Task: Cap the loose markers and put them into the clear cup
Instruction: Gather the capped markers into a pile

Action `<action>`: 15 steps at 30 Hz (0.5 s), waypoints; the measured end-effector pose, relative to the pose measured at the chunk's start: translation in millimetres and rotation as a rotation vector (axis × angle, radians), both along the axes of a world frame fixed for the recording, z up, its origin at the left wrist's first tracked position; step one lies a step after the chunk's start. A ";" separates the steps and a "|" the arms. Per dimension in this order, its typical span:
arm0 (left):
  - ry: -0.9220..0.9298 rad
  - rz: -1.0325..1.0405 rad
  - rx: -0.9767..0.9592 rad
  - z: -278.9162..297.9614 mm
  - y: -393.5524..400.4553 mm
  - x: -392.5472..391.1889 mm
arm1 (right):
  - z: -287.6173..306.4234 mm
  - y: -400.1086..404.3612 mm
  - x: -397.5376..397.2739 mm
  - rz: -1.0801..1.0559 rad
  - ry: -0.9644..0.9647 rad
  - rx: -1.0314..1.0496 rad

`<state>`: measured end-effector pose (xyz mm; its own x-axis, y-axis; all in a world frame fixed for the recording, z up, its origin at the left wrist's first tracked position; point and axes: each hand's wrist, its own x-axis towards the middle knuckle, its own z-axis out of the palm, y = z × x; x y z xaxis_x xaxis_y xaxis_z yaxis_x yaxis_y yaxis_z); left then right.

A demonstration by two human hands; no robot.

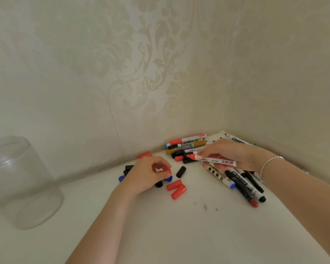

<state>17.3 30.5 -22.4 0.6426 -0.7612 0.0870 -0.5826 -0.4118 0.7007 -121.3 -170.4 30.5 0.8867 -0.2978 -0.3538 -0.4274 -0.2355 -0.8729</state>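
On a white tabletop (160, 225), a person's right hand (229, 153) grips an uncapped red-tipped white marker (213, 159) while the left hand (147, 174) pinches a red plastic cap (167, 171); the clear plastic cup (17, 180) stands well apart at left.

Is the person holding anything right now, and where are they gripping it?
Yes. The right hand holds a red-tipped white marker around the middle of its barrel. The left hand pinches a red cap between thumb and fingertips.

On the white marker (215, 160) that I hold in my right hand (229, 153) there is small print and a barcode, but I cannot read it.
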 end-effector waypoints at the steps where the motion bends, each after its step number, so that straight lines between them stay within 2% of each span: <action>1: -0.028 0.009 0.007 -2.3 -1.9 -1.7 | -1.7 -0.7 0.7 -0.022 -0.010 0.005; 6: -0.066 0.066 -0.066 -8.9 -11.5 -5.7 | -11.1 -0.8 6.4 -0.034 -0.026 -0.010; 10: -0.208 0.118 0.003 -8.0 -15.8 -4.5 | -14.2 -2.4 9.9 -0.046 -0.045 -0.033; 13: -0.273 0.001 0.017 -7.9 -13.6 -4.5 | -14.5 -1.7 11.7 -0.074 -0.057 -0.038; 15: -0.285 -0.091 0.098 -8.6 -11.7 -6.5 | -14.3 -1.1 12.0 -0.090 -0.064 -0.040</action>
<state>10.9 18.8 -31.0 0.5320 -0.8280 0.1772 -0.7873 -0.4066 0.4634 -109.3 -171.5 16.2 0.8763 -0.3896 -0.2834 -0.3919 -0.2343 -0.8897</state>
